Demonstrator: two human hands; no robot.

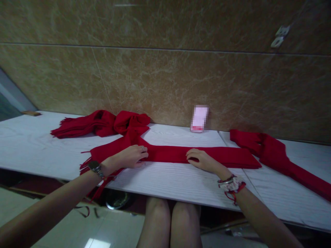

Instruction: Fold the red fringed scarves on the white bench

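Observation:
A red scarf [168,153] with a fringed left end lies folded in a long flat strip along the white wood-grain table [165,179]. My left hand [133,156] rests on the strip near the fringe, its fingers curled down onto the cloth. Farther right, my right hand [202,159] has its thumb and fingers bent together at the scarf's middle. Both fingertips' exact grip is partly hidden. Behind my left hand a bunched red scarf [103,123] with fringe touches or joins the strip; I cannot tell which.
Another length of red cloth [275,151] trails off the table's right side. A pink phone-like object [199,119], blurred out, leans on the brown marbled wall [165,79]. A small brown piece [31,113] lies at the far left. My knees [172,213] are under the front edge.

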